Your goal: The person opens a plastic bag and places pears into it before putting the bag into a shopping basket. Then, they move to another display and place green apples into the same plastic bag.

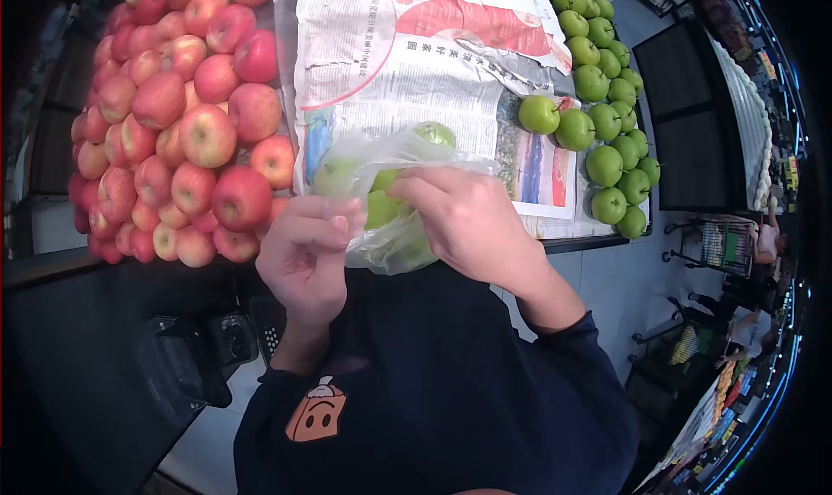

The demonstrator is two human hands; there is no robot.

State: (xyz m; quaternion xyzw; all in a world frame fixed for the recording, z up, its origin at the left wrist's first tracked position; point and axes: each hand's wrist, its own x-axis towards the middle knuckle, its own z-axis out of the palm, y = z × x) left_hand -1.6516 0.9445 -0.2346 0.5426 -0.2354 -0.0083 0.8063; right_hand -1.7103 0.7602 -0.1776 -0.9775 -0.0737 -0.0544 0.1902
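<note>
A clear plastic bag (pixel 394 250) with green apples (pixel 381 209) inside lies at the near edge of the newspaper-covered stand. My left hand (pixel 310 244) is at the bag's left side, fingers curled and pinching its edge. Over the bag's right side, my right hand (pixel 459 213) has its fingers bent together on the plastic at the opening. The fingertips of my right hand are partly hidden by the plastic and the hand itself. Another green apple (pixel 435 133) shows through the film at the bag's far side.
Red apples (pixel 208 135) are heaped on the left. Rows of green apples (pixel 604 166) line the right side of the newspaper (pixel 425 87). Farther right are shopping carts (pixel 712 242) and people beside them. A dark plastic container (pixel 186 356) is at the lower left.
</note>
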